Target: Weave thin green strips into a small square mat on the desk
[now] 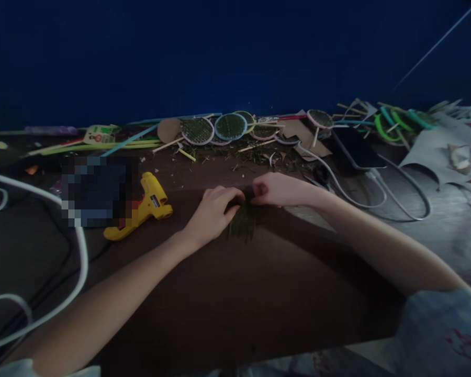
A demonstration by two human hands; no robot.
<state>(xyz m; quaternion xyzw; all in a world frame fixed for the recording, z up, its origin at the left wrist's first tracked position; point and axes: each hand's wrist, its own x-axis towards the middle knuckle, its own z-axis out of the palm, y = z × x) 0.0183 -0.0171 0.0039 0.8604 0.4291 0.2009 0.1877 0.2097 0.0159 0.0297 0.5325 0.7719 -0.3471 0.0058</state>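
Note:
My left hand point(216, 213) is closed, its thumb and fingers pinching the top of a small dark green tuft of leafy strands point(242, 226). The strands hang or spread toward me over the dark table point(235, 293). Close beside it, my right hand point(277, 189) is curled, fingertips together at the tuft's upper right side. What its fingers grip, if anything, is hidden in shadow. To the left of my left hand lies a yellow glue gun point(151, 201) on its side.
Along the back lie several round green-faced discs with coloured rims point(231, 126), sticks and plant scraps. A phone point(357, 146) with a white cable and dark-handled scissors point(322, 175) lie at right, near cut white sheets point(447, 149). A thick white cable point(82, 251) curves at left.

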